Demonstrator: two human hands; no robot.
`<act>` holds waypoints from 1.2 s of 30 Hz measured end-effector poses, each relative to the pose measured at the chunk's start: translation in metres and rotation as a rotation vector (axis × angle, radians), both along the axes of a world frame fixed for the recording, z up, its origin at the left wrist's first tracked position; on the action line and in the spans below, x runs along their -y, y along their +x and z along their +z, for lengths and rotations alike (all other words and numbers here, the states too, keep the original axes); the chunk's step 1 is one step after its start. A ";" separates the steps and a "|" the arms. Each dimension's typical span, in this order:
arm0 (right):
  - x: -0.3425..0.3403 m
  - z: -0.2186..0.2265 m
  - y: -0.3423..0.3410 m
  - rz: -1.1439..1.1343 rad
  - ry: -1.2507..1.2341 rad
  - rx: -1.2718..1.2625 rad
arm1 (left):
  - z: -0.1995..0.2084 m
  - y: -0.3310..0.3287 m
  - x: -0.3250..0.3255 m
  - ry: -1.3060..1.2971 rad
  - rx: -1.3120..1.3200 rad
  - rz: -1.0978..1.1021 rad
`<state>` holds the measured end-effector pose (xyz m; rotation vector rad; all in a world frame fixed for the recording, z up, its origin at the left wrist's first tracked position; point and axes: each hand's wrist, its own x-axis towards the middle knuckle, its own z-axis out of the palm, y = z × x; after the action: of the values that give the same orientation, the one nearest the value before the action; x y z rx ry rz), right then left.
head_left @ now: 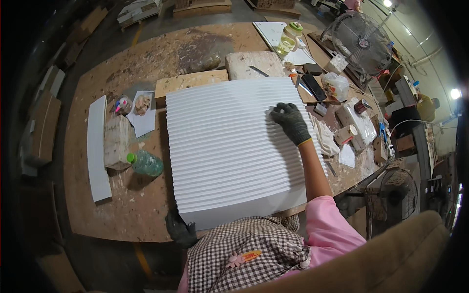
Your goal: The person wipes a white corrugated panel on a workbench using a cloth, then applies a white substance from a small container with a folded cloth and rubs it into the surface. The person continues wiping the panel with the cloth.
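Observation:
A large white ribbed panel [234, 146] lies before me, its ridges running from side to side and a smooth white face along its near side. Over its right part, my right hand [290, 123] in a dark grey glove is closed, fingers bent down on the ridges. A small greyish piece pokes out at the fingertips; its kind is too small to make out. At the near left corner, my left hand [181, 230], also in a dark glove, grips the panel's edge. Part of its fingers is hidden by the dark and the corner.
The panel sits on a stained wooden table [93, 215]. To its left are a green-capped bottle [146, 163], a wrapped block [117, 141] and a white strip [99, 151]. On the right lie a phone [313, 87], a cloth [324, 136], a paper cup [345, 134] and a can [361, 106]. A fan [359, 43] stands behind.

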<state>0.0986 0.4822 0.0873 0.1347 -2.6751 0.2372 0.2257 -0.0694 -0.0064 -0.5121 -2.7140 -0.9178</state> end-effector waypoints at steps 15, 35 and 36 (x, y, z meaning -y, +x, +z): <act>0.041 0.013 -0.022 -0.300 -0.002 0.070 | -0.034 0.000 -0.007 0.502 0.014 0.081; 0.044 -0.007 -0.008 -0.584 -0.151 0.032 | -0.049 0.010 0.016 0.167 0.037 0.048; 0.056 -0.010 -0.007 -0.431 -0.302 0.007 | -0.045 0.009 0.012 0.204 0.037 0.060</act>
<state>0.0914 0.4263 0.0770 -0.5287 -2.5585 0.4934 0.2346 -0.0818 -0.0518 -0.3747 -2.6121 -1.1811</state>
